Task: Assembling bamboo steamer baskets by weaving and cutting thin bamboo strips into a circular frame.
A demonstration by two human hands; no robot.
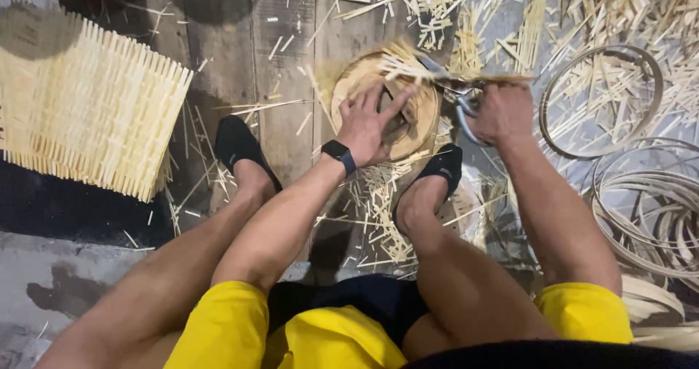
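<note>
A round bamboo steamer lid or tray (357,78) with woven slats lies on the wooden floor between my feet. My left hand (370,121), with a black watch on its wrist, presses flat on its middle with fingers spread. My right hand (502,110) grips a pair of scissors (453,85) whose blades reach over the tray's far right rim, where slat ends stick out.
A rectangular mat of bamboo slats (84,103) lies at the left. Bent bamboo hoops (604,100) lie at the right, with more rings (648,209) below them. Cut slat scraps (429,5) litter the floor ahead. My feet in black socks (237,143) flank the tray.
</note>
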